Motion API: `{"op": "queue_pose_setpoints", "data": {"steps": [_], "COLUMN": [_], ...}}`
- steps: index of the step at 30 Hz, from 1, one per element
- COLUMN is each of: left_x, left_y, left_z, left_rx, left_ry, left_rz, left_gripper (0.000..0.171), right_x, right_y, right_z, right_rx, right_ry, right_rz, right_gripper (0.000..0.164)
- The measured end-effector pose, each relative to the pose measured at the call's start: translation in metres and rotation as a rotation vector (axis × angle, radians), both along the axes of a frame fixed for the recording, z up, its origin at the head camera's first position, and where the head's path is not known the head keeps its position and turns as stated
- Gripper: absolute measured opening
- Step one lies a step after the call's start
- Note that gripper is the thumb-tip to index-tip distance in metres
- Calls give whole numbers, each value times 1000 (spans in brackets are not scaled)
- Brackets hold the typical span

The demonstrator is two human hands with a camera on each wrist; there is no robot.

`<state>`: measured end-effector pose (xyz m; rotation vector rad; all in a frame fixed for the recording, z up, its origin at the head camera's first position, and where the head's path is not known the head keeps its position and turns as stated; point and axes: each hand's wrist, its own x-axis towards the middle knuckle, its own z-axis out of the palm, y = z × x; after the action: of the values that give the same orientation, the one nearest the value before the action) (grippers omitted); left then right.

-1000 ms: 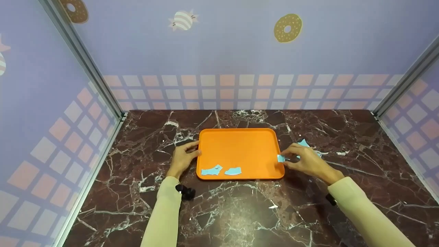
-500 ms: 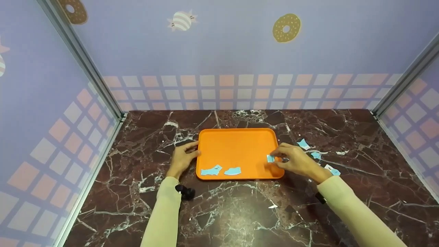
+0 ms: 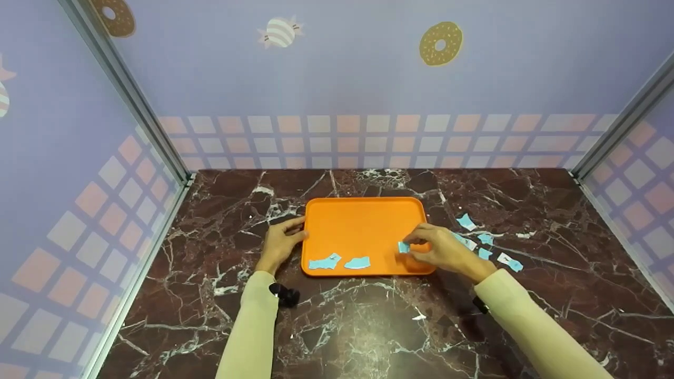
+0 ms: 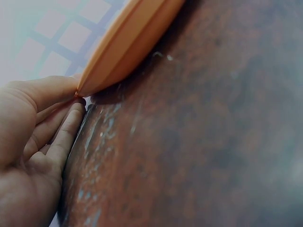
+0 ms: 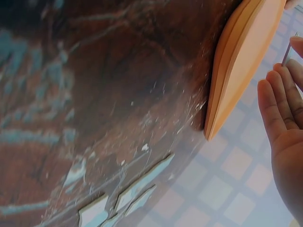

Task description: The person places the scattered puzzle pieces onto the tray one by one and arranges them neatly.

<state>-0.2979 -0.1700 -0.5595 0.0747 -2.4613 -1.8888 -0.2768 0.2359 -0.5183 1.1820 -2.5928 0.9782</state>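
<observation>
An orange tray (image 3: 363, 223) lies on the dark marbled table. My left hand (image 3: 279, 245) holds its left rim, thumb on the edge and fingertips below in the left wrist view. Over the tray's right part, my right hand (image 3: 445, 250) pinches a small light-blue jigsaw puzzle piece (image 3: 404, 247) between thumb and fingers. Edge-on, that puzzle piece (image 5: 287, 53) looks thin in the right wrist view. Two more light-blue pieces lie along the tray's front: a longer one (image 3: 324, 261) at the left corner and a shorter one (image 3: 357, 262) beside it, apart.
Several loose light-blue and white pieces (image 3: 485, 239) lie on the table right of the tray, the nearest-right one (image 3: 511, 262) turned at an angle. A small white scrap (image 3: 419, 317) lies in front of the tray. Patterned panels (image 3: 347, 131) wall the table at back and sides.
My right hand has carried the pinched piece leftward from the tray's right rim to over its inside, uncovering loose pieces on the table. My left hand has stayed at the left rim.
</observation>
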Motion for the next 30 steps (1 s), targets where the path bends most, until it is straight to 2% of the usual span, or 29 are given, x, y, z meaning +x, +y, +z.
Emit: {"op": "queue_pose_setpoints", "data": {"steps": [4,14,19,24,30], "left_x": [0,-1,-1,-1,0], "left_y": [1,1,0,0,0], "left_z": [0,-1,-1,0,1], "left_rx": [-1,-2,0,4,3], "left_ry": [-2,0,-3,0,13], "left_rz": [-2,-1,1,1,-4], "left_gripper": [44,44,44,44,43], "right_x": [0,1,2,4,5], "right_y": [-4,-16,-22,-28,-35], "right_z": [-3,-5,-6,-6,-9], "right_rx": [-8,28,66,86,93], "right_ry": [17,-26,-44,-99,-113], "right_rz": [28,49,49,36,34], "right_gripper": [24,26,24,25,24]}}
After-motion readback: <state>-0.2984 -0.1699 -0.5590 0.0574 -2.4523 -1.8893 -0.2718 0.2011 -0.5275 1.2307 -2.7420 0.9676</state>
